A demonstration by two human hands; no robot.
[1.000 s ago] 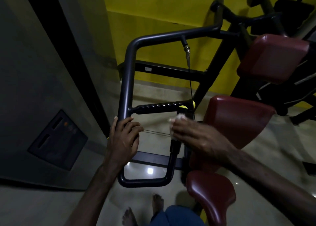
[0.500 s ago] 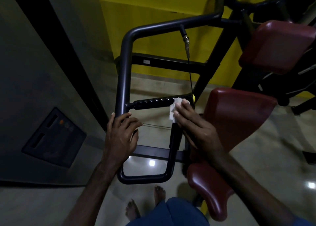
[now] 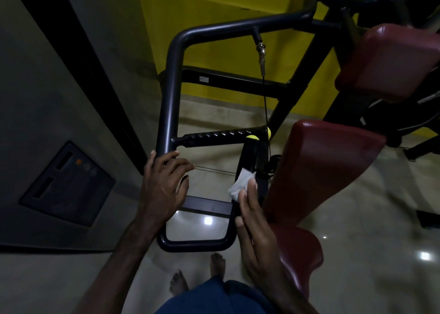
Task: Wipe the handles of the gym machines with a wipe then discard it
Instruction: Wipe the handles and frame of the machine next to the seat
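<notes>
A dark tubular machine frame stands in front of me, with a ribbed black handle running crosswise and a vertical black bar below its yellow-capped right end. My left hand grips the frame's left tube just under the ribbed handle. My right hand holds a white wipe in its fingertips and presses it against the lower part of the vertical bar.
Red padded seats crowd the right side, right next to my right hand. A thin steel cable hangs from the top bar. A grey wall with a dark panel lies to the left, a yellow wall behind, my bare feet on the shiny floor below.
My right hand slid the wipe up to the ribbed handle's right end, then down the vertical bar to its lower part. The left hand kept its grip on the frame.
</notes>
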